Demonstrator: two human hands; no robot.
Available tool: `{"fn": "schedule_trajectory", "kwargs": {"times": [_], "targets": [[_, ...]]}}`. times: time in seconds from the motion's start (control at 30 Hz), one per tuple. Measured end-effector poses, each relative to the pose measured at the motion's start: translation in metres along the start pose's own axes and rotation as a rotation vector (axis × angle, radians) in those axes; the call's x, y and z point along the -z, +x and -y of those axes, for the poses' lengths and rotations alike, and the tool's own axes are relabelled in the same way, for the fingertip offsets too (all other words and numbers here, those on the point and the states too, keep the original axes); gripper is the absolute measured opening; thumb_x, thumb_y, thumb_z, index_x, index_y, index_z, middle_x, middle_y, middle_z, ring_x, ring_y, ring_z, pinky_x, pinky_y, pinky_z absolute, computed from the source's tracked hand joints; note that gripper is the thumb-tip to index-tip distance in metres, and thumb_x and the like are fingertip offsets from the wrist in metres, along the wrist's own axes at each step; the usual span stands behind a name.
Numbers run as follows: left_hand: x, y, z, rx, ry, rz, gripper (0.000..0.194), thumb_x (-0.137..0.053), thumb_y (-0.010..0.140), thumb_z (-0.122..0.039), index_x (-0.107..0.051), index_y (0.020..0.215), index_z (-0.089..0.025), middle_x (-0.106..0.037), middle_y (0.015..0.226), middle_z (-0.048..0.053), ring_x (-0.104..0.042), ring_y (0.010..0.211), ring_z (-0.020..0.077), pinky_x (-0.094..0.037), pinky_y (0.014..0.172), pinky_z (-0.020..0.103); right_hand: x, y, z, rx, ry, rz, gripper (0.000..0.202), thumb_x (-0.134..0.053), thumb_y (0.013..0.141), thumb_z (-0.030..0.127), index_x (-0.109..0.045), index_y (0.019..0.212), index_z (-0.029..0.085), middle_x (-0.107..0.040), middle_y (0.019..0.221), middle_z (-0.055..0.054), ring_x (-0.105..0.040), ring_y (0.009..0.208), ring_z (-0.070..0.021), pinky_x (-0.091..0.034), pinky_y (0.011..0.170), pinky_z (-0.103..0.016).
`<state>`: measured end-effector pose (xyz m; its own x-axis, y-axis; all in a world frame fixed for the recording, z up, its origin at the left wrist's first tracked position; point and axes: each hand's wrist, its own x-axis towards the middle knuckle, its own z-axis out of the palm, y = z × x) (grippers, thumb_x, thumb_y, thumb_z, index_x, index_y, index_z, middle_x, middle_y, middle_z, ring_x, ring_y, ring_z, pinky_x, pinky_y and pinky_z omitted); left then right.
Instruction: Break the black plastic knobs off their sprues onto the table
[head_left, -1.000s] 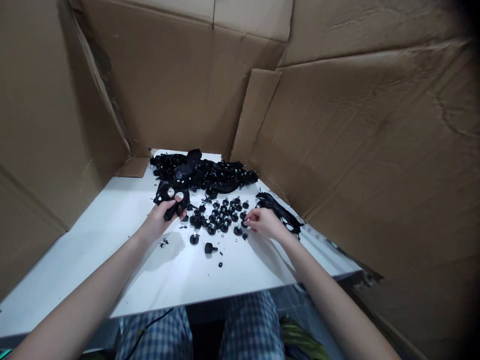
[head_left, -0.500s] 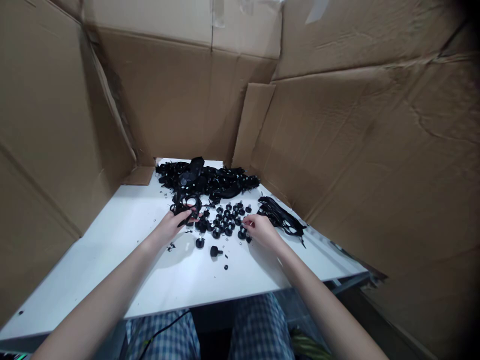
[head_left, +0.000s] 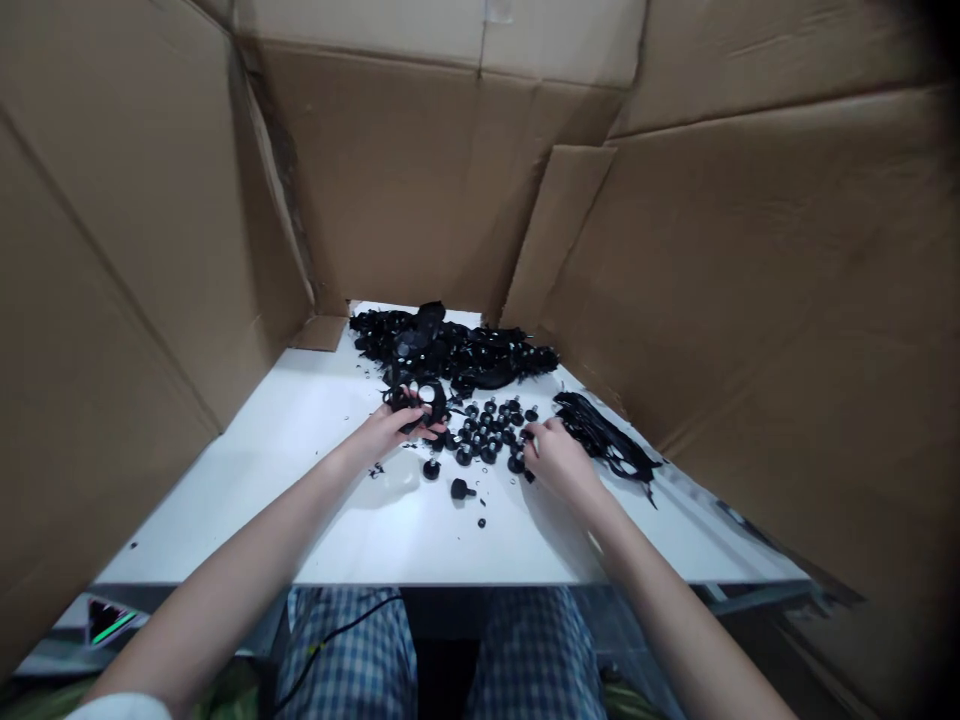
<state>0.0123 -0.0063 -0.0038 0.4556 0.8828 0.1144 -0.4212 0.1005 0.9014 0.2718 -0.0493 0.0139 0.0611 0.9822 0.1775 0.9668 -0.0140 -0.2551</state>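
Observation:
My left hand (head_left: 396, 428) is closed on a black perforated strip (head_left: 438, 403), a limp piece with round holes. Over on the right, my right hand (head_left: 556, 455) has its fingers bent together at the edge of a cluster of black knobs with metal studs (head_left: 489, 454). What its fingertips pinch, if anything, is hidden. Most of the knobs stand upright, stud up, between my two hands. Nearer to me, one black knob (head_left: 459, 489) lies on its side, and another stands alone (head_left: 431, 469).
A heap of black scraps (head_left: 491, 376) lies at the back of the white table (head_left: 345, 550). A bundle of black perforated strips (head_left: 607, 437) rests to the right. Small rings and crumbs are scattered about. Cardboard walls (head_left: 405, 200) enclose the back and sides.
The view has shifted, so the whole scene sits further right in the picture. Both hands stay at nearly the same places on the table; the left still holds the perforated strip.

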Motion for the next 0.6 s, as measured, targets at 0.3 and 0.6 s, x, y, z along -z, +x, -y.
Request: {"fn": "schedule_trajectory", "kwargs": {"times": [0.3,0.6], "targets": [[0.001,-0.005,0.0,0.085,0.217,0.084,0.052,-0.078,0.056,-0.056,-0.067,0.083,-0.012,-0.071,0.083,0.012,-0.065,0.074,0.0229,-0.051,0.074,0.037,0.002,-0.014,0.098,0.652,0.353,-0.009,0.062,-0.059,0.082,0.03,-0.037,0.14,0.025,-0.033,0.149,-0.014,-0.049,0.126,-0.0296,-0.05,0.094,-0.041],[0.007,-0.007,-0.003,-0.098,0.55,0.123,0.046,-0.056,0.082,-0.053,-0.062,0.116,-0.023,-0.058,0.126,0.01,-0.053,0.112,0.0268,-0.038,0.098,0.036,0.044,0.005,0.063,0.405,0.272,-0.493,0.027,-0.049,0.087,0.024,-0.062,0.11,0.019,-0.068,0.109,-0.011,-0.064,0.098,-0.0234,-0.051,0.085,-0.036]]}}
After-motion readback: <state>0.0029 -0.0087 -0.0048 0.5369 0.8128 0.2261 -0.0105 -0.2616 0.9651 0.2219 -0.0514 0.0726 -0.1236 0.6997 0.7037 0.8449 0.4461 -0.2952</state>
